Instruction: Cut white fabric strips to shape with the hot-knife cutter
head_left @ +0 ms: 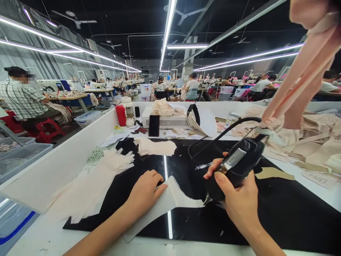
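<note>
My left hand (147, 188) lies flat with its fingers out, pressing on a pale cut fabric piece (183, 200) on the shiny black board (191, 224). My right hand (241, 199) is wrapped round a black handheld electric cutter (243, 156). The cutter's metal tip touches or nearly touches the narrow right end of the fabric; I cannot tell which. A black cable (237, 122) runs from the cutter's top, and pink cloth strips (301, 78) tied there reach up out of view. The fabric's lower left part is partly behind my left forearm.
Left lies a stack of pale fabric pieces (93, 185); a smaller stack (156, 146) sits farther back. A pen (204, 166) and a tan piece (275, 173) flank the cutter. Behind are a phone (153, 125), a white visor (204, 121) and heaped fabric (317, 138). Other people sit beyond.
</note>
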Motion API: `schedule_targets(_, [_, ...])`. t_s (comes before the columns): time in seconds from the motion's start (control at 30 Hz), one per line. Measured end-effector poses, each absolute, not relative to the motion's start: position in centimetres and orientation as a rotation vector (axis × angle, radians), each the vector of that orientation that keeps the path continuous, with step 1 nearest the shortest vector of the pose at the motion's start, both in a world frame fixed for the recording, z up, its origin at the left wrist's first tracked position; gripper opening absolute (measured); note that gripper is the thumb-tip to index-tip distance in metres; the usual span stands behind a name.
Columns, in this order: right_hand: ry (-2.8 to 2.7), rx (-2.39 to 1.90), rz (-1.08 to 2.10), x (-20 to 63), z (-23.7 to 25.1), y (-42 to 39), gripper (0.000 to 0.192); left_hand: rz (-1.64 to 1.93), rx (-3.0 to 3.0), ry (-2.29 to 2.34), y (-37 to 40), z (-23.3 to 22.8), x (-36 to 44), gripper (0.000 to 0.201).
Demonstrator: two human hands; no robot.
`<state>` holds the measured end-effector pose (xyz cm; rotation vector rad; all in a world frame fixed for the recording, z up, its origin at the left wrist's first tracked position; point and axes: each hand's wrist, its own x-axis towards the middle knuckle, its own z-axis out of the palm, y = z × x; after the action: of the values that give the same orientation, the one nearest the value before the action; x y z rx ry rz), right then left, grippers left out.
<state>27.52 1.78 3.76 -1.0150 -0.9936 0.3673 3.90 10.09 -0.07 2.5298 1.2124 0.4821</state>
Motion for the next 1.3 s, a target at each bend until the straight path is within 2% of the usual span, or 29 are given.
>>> schedule_targets(0.07, [-1.010, -1.096, 0.296, 27.8, 4.1, 1.9, 0.044, 0.479, 2.524, 1.222, 10.3, -0.1, 4.5, 0.015])
schedule_targets(0.13, [-0.991, -1.159, 0.206, 28.0, 4.5, 1.8, 0.056, 0.478, 2.509, 1.222, 10.5, -0.1, 5.2, 0.013])
schedule_targets(0.2, [-0.926, -1.107, 0.060, 28.1, 4.7, 1.5, 0.068, 0.479, 2.477, 1.216, 10.6, -0.1, 5.7, 0.010])
schedule_targets(0.23, [-0.880, -1.041, -0.033, 28.1, 4.7, 1.1, 0.068, 0.481, 2.457, 1.211, 10.6, -0.1, 5.9, 0.008])
schedule_targets(0.27, [-0.847, -0.977, -0.123, 28.0, 4.6, 0.7, 0.061, 0.484, 2.437, 1.205, 10.5, -0.1, 6.0, 0.007])
schedule_targets(0.33, [-0.890, -0.940, -0.232, 27.7, 4.0, -0.2, 0.030, 0.498, 2.401, 1.190, 10.4, -0.1, 6.2, 0.009])
schedule_targets(0.4, [-1.130, -1.063, -0.175, 27.0, 3.0, -0.8, 0.004, 0.523, 2.373, 1.169, 10.3, -0.2, 6.3, 0.011])
schedule_targets(0.43, [-1.295, -1.141, -0.093, 26.5, 2.4, -0.8, 0.004, 0.538, 2.358, 1.159, 10.3, -0.3, 6.2, 0.010])
schedule_targets(0.57, [-1.607, -1.309, 0.258, 24.9, -0.1, 1.1, 0.018, 0.597, 2.280, 1.117, 10.4, -0.9, 6.0, 0.005])
schedule_targets(0.8, [-1.497, -1.416, 0.393, 24.2, -2.8, 5.3, 0.032, 0.688, 2.123, 1.014, 10.6, -1.3, 5.4, 0.005])
schedule_targets(1.0, [-1.457, -1.398, 0.535, 24.0, -3.3, 6.5, 0.029, 0.790, 1.956, 0.909, 10.5, -1.4, 5.2, 0.005])
schedule_targets(1.13, [-1.424, -1.373, 0.560, 23.8, -2.7, 6.3, 0.023, 0.810, 1.814, 0.893, 10.7, -1.5, 5.2, 0.011])
schedule_targets(1.3, [-1.414, -1.334, 0.619, 22.9, -2.1, 6.2, 0.026, 0.794, 1.662, 0.899, 11.1, -1.3, 4.9, 0.027])
